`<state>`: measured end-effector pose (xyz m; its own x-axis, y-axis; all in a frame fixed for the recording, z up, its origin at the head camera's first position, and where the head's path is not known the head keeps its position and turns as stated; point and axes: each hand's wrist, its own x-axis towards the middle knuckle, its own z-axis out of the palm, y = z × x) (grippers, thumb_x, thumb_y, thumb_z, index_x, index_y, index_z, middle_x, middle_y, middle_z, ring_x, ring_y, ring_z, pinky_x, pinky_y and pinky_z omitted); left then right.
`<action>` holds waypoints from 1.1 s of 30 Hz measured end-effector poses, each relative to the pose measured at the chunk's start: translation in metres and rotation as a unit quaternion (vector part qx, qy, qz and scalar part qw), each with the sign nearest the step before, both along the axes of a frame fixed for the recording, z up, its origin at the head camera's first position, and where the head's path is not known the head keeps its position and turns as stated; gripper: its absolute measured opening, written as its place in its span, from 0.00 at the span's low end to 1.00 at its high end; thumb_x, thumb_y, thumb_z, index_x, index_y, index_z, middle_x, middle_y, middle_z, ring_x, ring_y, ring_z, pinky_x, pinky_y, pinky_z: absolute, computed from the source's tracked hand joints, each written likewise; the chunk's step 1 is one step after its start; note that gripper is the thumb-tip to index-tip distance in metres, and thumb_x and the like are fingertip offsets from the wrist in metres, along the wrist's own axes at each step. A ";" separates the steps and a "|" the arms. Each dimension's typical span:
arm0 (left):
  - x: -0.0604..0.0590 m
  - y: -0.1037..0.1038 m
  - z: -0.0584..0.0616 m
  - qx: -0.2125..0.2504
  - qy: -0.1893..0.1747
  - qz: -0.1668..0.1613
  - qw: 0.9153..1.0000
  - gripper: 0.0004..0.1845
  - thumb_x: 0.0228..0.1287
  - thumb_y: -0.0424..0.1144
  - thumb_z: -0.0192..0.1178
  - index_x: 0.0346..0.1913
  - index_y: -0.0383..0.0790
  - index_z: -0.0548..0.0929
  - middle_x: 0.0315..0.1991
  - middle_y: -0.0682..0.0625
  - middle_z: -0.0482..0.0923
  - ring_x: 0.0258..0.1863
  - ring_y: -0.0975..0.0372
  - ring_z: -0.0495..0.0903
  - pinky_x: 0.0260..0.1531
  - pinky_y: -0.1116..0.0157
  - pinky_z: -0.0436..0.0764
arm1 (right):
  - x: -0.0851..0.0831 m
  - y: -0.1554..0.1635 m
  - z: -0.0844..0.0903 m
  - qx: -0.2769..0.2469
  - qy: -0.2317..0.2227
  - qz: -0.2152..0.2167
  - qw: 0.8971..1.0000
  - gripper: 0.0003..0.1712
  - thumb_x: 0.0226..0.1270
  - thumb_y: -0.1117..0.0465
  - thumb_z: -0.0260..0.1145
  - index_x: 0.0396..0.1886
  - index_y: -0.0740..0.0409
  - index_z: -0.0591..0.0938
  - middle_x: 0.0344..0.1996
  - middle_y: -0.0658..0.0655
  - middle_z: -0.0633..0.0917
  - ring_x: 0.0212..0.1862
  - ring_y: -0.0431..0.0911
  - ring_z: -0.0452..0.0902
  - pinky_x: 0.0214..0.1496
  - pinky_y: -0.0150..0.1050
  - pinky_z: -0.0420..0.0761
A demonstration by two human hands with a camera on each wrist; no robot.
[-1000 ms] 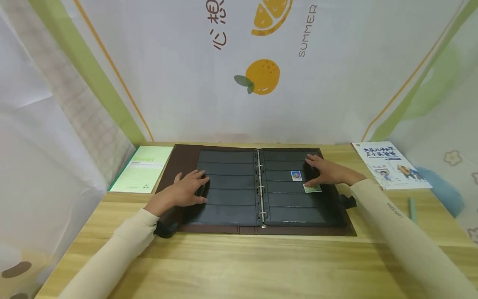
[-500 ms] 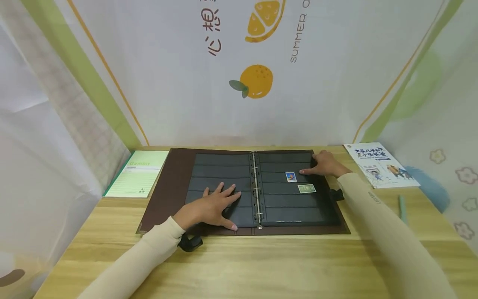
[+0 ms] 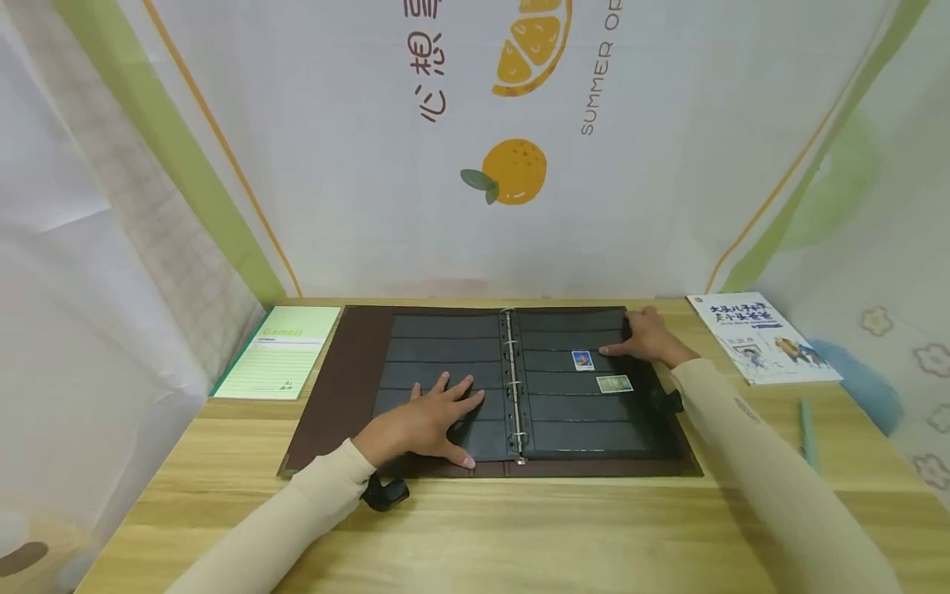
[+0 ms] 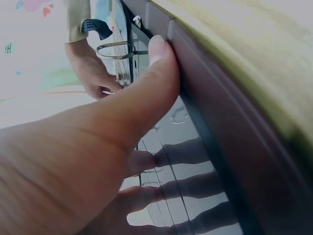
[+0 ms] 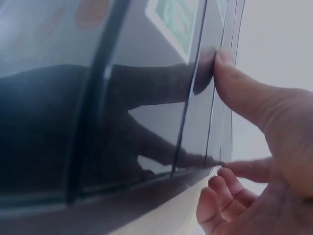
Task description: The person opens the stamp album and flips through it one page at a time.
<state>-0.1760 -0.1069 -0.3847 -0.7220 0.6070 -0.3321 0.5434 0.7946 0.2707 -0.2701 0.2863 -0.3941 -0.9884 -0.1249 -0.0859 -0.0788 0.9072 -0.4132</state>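
Note:
A brown ring binder (image 3: pixel 334 388) lies open on the wooden table, its dark pocket pages (image 3: pixel 445 346) spread flat. My left hand (image 3: pixel 434 412) rests flat on the lower left page with fingers spread. Its thumb (image 4: pixel 156 63) presses near the front edge, close to the metal rings (image 3: pixel 510 379). My right hand (image 3: pixel 647 334) touches the upper right part of the right page. There the thumb (image 5: pixel 230 68) lies on the sheet and the other fingers (image 5: pixel 220 196) sit loosely curled by the page's edge. A blue stamp (image 3: pixel 582 360) and a green stamp (image 3: pixel 613 384) sit in the pockets, left of that hand.
A green notepad (image 3: pixel 282 351) lies left of the binder. A printed booklet (image 3: pixel 760 334) and a teal pen (image 3: pixel 807 421) lie to its right. Printed cloth walls close in the back and both sides. Bare wood (image 3: pixel 519 528) runs along the front.
My left hand slid from the binder's left edge toward the rings. My right hand drew off the green stamp toward the page's upper right corner. Both have barely moved in the last half second.

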 end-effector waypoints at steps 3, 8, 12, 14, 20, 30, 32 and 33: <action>0.000 0.001 0.001 0.000 -0.001 0.001 1.000 0.54 0.56 0.63 0.70 0.82 0.53 0.54 0.84 0.47 0.42 0.82 0.41 0.39 0.72 0.29 0.48 | 0.003 -0.002 0.002 -0.014 0.018 -0.005 1.000 0.55 0.59 0.51 0.77 0.69 0.85 0.59 0.58 0.82 0.65 0.58 0.70 0.61 0.63 0.66 0.67; 0.002 -0.002 -0.003 0.005 0.002 0.004 1.000 0.54 0.56 0.62 0.70 0.81 0.53 0.55 0.84 0.47 0.43 0.82 0.41 0.40 0.72 0.29 0.49 | 0.006 -0.009 0.000 -0.052 0.035 0.007 0.998 0.59 0.60 0.58 0.76 0.71 0.86 0.47 0.63 0.86 0.61 0.63 0.74 0.62 0.68 0.68 0.64; 0.002 -0.001 -0.004 0.005 0.009 0.005 1.000 0.53 0.56 0.62 0.70 0.81 0.53 0.55 0.83 0.47 0.44 0.82 0.41 0.41 0.72 0.29 0.50 | 0.008 -0.007 0.003 -0.068 0.058 0.037 0.995 0.56 0.63 0.61 0.73 0.71 0.86 0.46 0.64 0.87 0.62 0.66 0.76 0.62 0.70 0.68 0.63; 0.003 -0.001 -0.003 0.006 0.009 0.004 1.000 0.53 0.56 0.62 0.70 0.81 0.53 0.56 0.83 0.47 0.44 0.82 0.41 0.41 0.72 0.29 0.50 | 0.008 -0.002 0.007 -0.064 0.057 0.051 0.995 0.51 0.68 0.62 0.69 0.72 0.85 0.47 0.62 0.87 0.66 0.65 0.76 0.66 0.67 0.68 0.66; 0.002 0.000 -0.003 0.006 0.007 0.008 1.000 0.53 0.56 0.62 0.71 0.81 0.53 0.55 0.83 0.47 0.44 0.82 0.41 0.40 0.72 0.30 0.49 | 0.009 0.023 0.026 -0.113 -0.025 0.076 0.990 0.42 0.80 0.59 0.56 0.80 0.73 0.45 0.51 0.76 0.78 0.39 0.57 0.80 0.44 0.51 0.79; 0.000 -0.001 -0.003 0.010 0.000 0.005 1.000 0.54 0.57 0.61 0.70 0.81 0.53 0.54 0.84 0.47 0.42 0.82 0.41 0.38 0.72 0.29 0.46 | 0.010 0.044 0.032 -0.252 -0.124 0.044 0.959 0.44 0.83 0.48 0.50 0.84 0.46 0.37 0.15 0.44 0.59 0.19 0.39 0.54 0.30 0.43 0.69; 0.001 -0.001 -0.003 0.012 -0.003 0.007 1.000 0.54 0.57 0.61 0.70 0.82 0.53 0.54 0.84 0.48 0.42 0.82 0.42 0.38 0.73 0.30 0.46 | 0.012 0.042 0.035 -0.256 -0.112 0.037 0.960 0.43 0.82 0.47 0.50 0.84 0.48 0.38 0.15 0.43 0.57 0.19 0.39 0.54 0.34 0.40 0.72; 0.001 -0.001 -0.003 0.014 -0.004 0.008 1.000 0.53 0.57 0.61 0.70 0.81 0.53 0.54 0.84 0.48 0.42 0.82 0.42 0.38 0.73 0.30 0.46 | 0.012 0.041 0.036 -0.261 -0.109 0.036 0.958 0.43 0.82 0.47 0.50 0.84 0.48 0.38 0.15 0.43 0.57 0.19 0.39 0.54 0.35 0.39 0.73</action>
